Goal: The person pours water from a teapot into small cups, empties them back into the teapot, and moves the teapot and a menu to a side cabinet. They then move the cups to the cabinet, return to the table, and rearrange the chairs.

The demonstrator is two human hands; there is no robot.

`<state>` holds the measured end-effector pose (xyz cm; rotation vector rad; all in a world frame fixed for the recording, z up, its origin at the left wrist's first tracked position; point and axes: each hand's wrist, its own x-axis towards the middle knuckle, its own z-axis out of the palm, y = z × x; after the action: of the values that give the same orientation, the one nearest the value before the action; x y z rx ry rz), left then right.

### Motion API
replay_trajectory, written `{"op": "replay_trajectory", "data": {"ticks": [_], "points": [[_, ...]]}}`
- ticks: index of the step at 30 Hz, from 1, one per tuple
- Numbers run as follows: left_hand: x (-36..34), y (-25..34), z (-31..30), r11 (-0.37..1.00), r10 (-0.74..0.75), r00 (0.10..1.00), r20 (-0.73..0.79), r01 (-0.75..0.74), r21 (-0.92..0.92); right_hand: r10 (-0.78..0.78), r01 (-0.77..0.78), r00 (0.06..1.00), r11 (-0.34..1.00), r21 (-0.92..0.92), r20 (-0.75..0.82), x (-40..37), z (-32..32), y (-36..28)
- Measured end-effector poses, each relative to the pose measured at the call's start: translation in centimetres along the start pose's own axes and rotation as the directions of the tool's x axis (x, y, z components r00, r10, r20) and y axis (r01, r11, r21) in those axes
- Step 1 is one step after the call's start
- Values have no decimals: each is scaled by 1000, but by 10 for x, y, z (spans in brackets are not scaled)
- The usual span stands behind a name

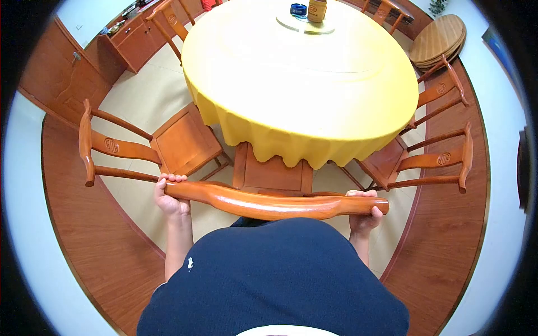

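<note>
A wooden chair stands right in front of my body, its curved, glossy top rail (263, 203) running across the view. My left hand (171, 196) is wrapped round the rail's left end. Round the right end, my right hand (365, 211) grips with its fingers curled over the wood. Beyond the rail, the chair's seat (272, 172) lies partly under the hanging edge of a yellow tablecloth (297, 120) on a large round table. The chair's legs and most of its back are hidden from here.
A wooden chair (185, 140) stands at the left, turned outward. Another chair (431, 161) is close on the right, with a further chair (443, 89) behind it. Round wooden boards (438, 40) lean by the right wall. A brown canister (317, 10) stands on the table's turntable (286, 23).
</note>
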<state>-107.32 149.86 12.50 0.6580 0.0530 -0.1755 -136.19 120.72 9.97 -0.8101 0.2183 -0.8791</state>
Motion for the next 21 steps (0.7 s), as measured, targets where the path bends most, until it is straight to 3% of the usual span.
{"op": "replay_trajectory", "data": {"ticks": [14,19,21], "points": [[-14,3,-27,1000,3,999,44,-1,-29,-40,41,998,999,12,-47,-28,0,13],[-18,16,-28,997,-20,991,130,10,78,-43,42,999,998,-35,-13,-35,2,14],[-26,27,-25,975,-85,990,115,59,212,-34,32,999,998,-46,-31,-41,-3,15]]}}
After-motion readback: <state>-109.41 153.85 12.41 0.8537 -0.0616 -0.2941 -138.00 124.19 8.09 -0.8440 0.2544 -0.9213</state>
